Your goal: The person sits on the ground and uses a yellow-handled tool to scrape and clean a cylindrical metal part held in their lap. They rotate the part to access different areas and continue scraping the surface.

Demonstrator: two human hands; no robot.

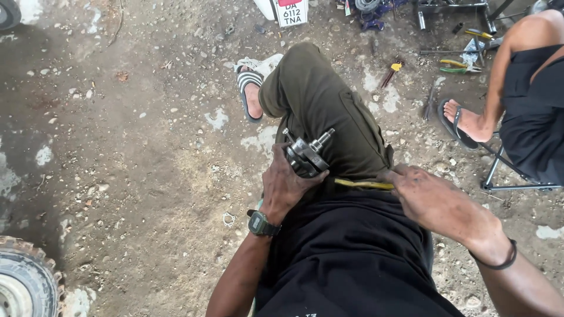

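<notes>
White rectangular plate (291, 12) with dark characters, top centre on ground
</notes>
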